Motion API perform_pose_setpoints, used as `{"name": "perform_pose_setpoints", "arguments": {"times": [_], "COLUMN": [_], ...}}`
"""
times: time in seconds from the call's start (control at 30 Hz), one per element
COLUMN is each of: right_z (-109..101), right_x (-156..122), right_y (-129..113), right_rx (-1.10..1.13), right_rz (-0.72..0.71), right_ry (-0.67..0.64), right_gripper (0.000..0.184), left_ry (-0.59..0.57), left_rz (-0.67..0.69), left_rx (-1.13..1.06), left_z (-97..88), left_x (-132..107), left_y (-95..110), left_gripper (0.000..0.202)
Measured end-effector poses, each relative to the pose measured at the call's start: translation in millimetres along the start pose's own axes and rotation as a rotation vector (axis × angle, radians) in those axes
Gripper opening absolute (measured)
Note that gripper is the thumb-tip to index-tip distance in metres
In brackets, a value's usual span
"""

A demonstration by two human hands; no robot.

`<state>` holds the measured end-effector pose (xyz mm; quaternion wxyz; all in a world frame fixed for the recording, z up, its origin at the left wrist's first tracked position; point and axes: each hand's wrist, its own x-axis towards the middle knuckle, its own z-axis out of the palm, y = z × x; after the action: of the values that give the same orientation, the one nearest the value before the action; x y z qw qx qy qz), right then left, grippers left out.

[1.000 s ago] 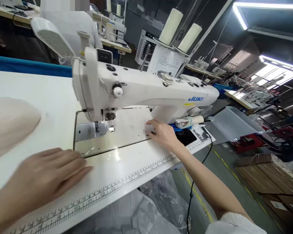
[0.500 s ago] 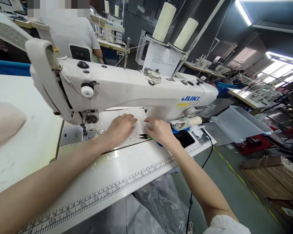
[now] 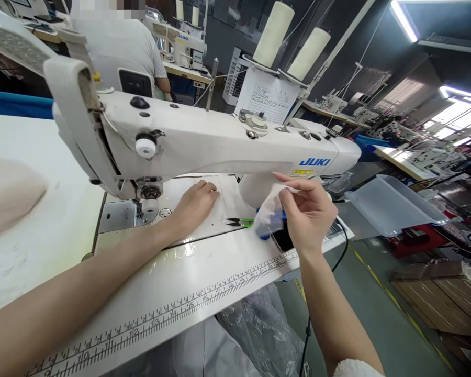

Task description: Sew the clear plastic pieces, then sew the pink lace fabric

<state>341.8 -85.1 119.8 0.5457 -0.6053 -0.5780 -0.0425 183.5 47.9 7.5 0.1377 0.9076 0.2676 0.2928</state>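
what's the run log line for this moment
left hand: at machine bed | right hand: pinching thin white fabric | green-handled snips: lying between hands

Bright worktop, dim workshop, and a wide lens that bends my view.
I get cool white light from a tube lamp (image 3: 404, 21) at upper right, while the windows (image 3: 451, 125) below it burn out to white and the back wall (image 3: 241, 31) sinks into gloom. Small patches of glare sit on the glossy table (image 3: 204, 264). The sewing machine (image 3: 204, 136) reads crisp to me; the thin pale piece (image 3: 267, 214) in the right hand (image 3: 312, 214) looks soft, as does the fabric (image 3: 11, 193) at far left. Pixel blocks mask the co-worker's (image 3: 120, 52) head.
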Motion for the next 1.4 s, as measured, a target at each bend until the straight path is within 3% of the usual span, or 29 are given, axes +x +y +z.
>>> {"name": "perform_pose_setpoints", "arguments": {"times": [0.07, 0.13, 0.27, 0.3, 0.37, 0.47, 0.57, 0.67, 0.77, 0.87, 0.97, 1.07, 1.2, 1.3, 1.4], "right_z": [-6, -7, 9, 16, 31, 54, 72, 90, 106, 117, 120, 116, 103, 97, 103], "right_x": [-1, -5, -26, -34, -47, -59, -58, -54, -57, -67, -76, -74, -56, -44, -39], "right_y": [-13, -23, -39, -43, -50, -58, -61, -59, -55, -56, -62, -62, -44, -34, -39], "right_rx": [0.08, 0.114, 0.132, 0.128, 0.118, 0.154, 0.298, 0.468, 0.569, 0.737, 0.837, 0.79, 0.678, 0.426, 0.292], "right_rz": [0.035, 0.102, 0.216, 0.206, 0.15, 0.122, 0.287, 0.487, 0.586, 0.686, 0.774, 0.743, 0.664, 0.544, 0.412], "right_ry": [-0.025, -0.181, -0.582, -0.632, -0.667, -0.689, -0.762, -0.84, -0.877, -0.929, -1.067, -1.127, -1.26, -1.316, -1.314], "right_gripper": [0.008, 0.009, 0.017, 0.019, 0.021, 0.022, 0.025, 0.028, 0.028, 0.033, 0.047, 0.06, 0.055, 0.059, 0.05], "left_ry": [-0.014, -0.028, -0.087, -0.134, -0.193, -0.229, -0.218, -0.164, -0.131, -0.083, -0.074, -0.056, -0.018, -0.096, -0.174], "left_rz": [0.015, 0.02, -0.041, -0.149, -0.274, -0.432, -0.567, -0.621, -0.621, -0.576, -0.534, -0.504, -0.565, -0.582, -0.571], "left_rx": [-0.044, -0.09, -0.252, -0.451, -0.729, -0.794, -0.836, -0.972, -1.049, -0.952, -0.788, -0.737, -0.764, -0.842, -0.89], "left_z": [-1.4, -10.1, -51.4, -63.7, -84.9, -102.4, -109.1, -116.6, -124.6, -127.6, -126.7, -127.6, -136.5, -143.7, -146.4], "left_x": [0, -6, -43, -57, -85, -122, -144, -155, -158, -154, -150, -151, -162, -171, -176], "left_y": [3, 9, 31, 37, 47, 51, 41, 29, 24, 26, 31, 30, 18, 8, 3], "left_gripper": [0.032, 0.031, 0.033, 0.037, 0.039, 0.033, 0.038, 0.039, 0.042, 0.039, 0.037, 0.041, 0.048, 0.05, 0.046]}}
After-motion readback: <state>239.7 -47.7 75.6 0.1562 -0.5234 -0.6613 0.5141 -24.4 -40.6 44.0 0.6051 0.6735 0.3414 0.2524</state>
